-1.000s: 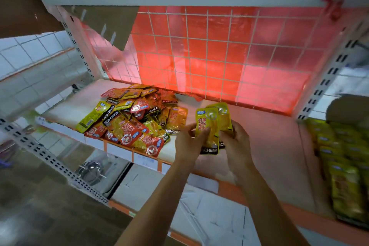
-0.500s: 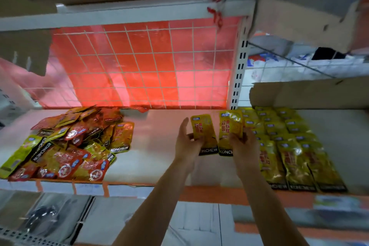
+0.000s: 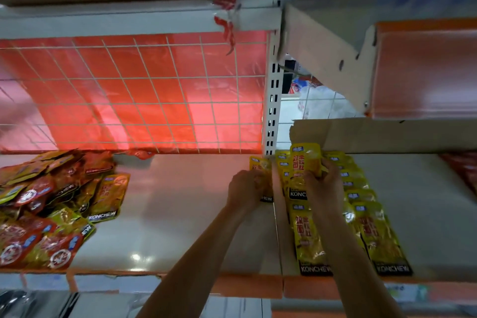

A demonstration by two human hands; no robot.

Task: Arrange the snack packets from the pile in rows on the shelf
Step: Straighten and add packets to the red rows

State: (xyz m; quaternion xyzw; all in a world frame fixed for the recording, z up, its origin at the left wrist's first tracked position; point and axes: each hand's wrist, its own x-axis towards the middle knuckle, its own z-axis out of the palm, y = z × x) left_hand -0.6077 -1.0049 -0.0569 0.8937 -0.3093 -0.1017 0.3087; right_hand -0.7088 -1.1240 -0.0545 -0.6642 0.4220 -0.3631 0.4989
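Observation:
A loose pile of red and yellow snack packets (image 3: pixel 51 204) lies on the left of the white shelf (image 3: pixel 180 214). On the right, yellow packets lie in overlapping rows (image 3: pixel 371 230) running front to back. My right hand (image 3: pixel 322 186) grips a yellow packet (image 3: pixel 307 162) upright over the left row. My left hand (image 3: pixel 245 188) holds another yellow packet (image 3: pixel 260 165) just left of the rows, near the shelf post.
A red sheet behind a white wire grid (image 3: pixel 144 95) backs the shelf. A slotted white post (image 3: pixel 271 106) divides the bays. A cardboard box (image 3: pixel 387 134) sits behind the rows. The upper shelf edge (image 3: pixel 129 20) hangs overhead. The orange front lip (image 3: pixel 247 284) runs below.
Both hands moved right and farther back with their packets, from mid-shelf to the rows. The right hand's packet now stands over the left row; the view swung right.

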